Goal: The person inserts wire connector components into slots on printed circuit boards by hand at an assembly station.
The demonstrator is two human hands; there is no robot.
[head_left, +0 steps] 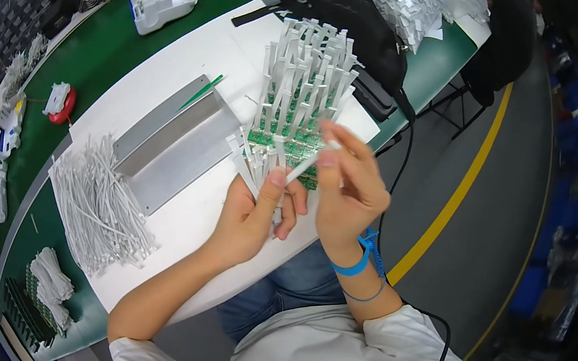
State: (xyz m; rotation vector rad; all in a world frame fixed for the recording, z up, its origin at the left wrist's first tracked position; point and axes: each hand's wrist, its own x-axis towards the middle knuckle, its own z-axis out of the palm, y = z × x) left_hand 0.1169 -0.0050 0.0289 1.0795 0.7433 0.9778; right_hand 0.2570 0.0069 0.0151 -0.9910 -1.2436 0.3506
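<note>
My left hand [247, 222] is closed around several white flat cables [250, 164], which fan out above the thumb. Beside it, my right hand [351, 196] pinches the end of one white flat cable [303, 168] that slants up from the left thumb. The right fingertips are slightly blurred. Just beyond both hands, green circuit boards [262, 137] lie close together in rows on the white work surface [210, 197]. White flat cables [308, 73] stand upright on most of the far boards. The hands partly hide the nearest boards.
Left of the hands sits a grey metal tray [176, 147] with a green stick [202, 92] on its rim. A heap of loose white cables [99, 207] lies farther left. A black bag [358, 14] stands behind the boards. A blue wrist strap [352, 265] with a cord circles my right wrist.
</note>
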